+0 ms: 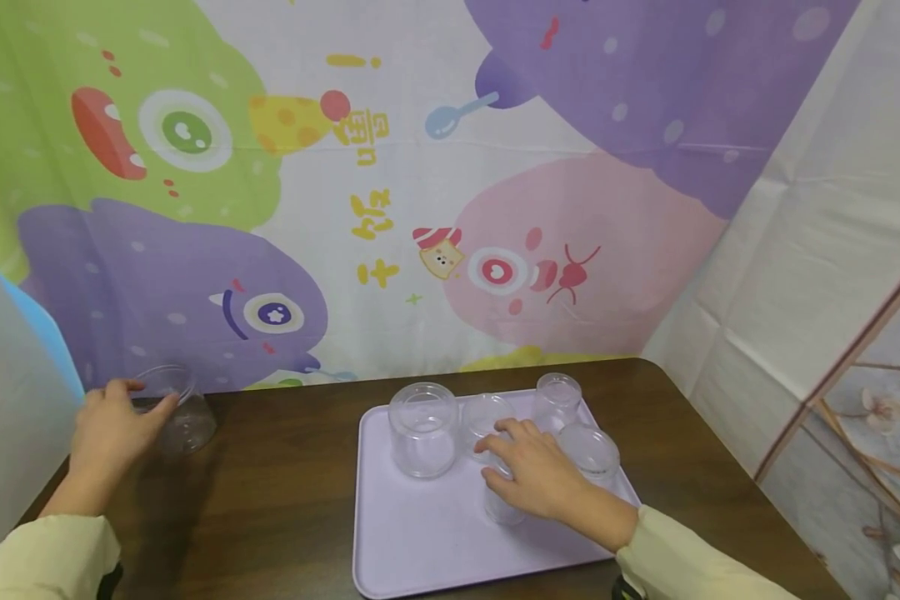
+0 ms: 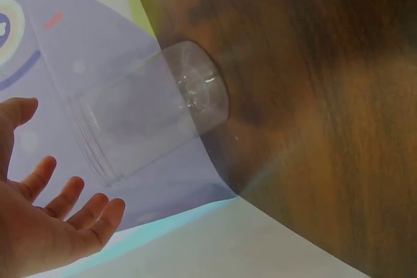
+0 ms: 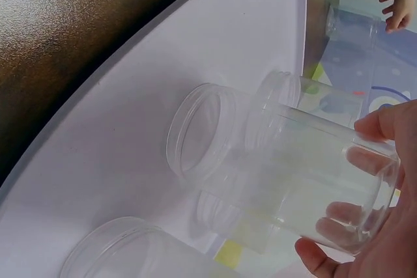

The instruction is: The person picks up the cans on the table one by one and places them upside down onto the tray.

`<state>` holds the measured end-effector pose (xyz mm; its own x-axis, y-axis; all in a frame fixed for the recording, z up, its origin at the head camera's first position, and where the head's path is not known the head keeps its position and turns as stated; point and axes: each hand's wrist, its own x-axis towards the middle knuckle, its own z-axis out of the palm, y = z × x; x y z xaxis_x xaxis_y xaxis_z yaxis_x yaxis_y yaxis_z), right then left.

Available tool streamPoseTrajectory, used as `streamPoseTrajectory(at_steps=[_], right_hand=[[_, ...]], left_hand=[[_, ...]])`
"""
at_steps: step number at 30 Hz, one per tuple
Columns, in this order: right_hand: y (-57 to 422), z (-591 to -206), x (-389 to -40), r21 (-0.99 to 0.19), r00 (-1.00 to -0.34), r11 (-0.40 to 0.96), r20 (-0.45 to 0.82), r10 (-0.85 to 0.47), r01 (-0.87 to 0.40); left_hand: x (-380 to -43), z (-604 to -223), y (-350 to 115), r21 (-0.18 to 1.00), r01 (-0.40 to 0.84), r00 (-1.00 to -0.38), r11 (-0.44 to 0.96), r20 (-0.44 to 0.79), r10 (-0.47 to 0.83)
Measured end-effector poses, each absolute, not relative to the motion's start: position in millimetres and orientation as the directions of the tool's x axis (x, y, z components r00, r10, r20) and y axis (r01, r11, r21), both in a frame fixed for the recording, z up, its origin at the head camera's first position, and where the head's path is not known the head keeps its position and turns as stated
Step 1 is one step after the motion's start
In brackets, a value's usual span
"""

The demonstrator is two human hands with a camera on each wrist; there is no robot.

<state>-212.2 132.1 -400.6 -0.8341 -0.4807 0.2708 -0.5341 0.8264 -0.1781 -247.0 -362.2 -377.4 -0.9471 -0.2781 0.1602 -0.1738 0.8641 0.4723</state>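
At the table's left, a tall clear plastic jar [image 1: 189,427] stands with its threaded mouth up. My left hand [image 1: 111,435] is beside that mouth; in the left wrist view its fingers [image 2: 98,216] are loosely spread and apart from the jar. Over the lilac tray [image 1: 420,546], my right hand [image 1: 537,473] grips another clear jar [image 3: 293,161] around its base. That jar is upside down, its threaded rim toward the tray; whether the rim touches the tray I cannot tell.
More clear jars share the tray: a wide one [image 1: 423,437] at the left, one [image 1: 487,410] behind my right hand, a narrow one [image 1: 557,393] at the back right, and another [image 1: 591,452] by my right wrist. A printed cloth [image 1: 390,333] hangs behind the brown table [image 1: 285,500].
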Motion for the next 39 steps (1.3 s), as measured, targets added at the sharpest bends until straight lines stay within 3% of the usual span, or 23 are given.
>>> streamPoseTrajectory(at_steps=[39], right_hand=[[130,-401,-214,-0.187,-0.846,0.84,0.286,-0.451,-0.51]], left_hand=[[-274,-376,-362,0.417,-0.234,-0.952,0.878,0.084,-0.294]])
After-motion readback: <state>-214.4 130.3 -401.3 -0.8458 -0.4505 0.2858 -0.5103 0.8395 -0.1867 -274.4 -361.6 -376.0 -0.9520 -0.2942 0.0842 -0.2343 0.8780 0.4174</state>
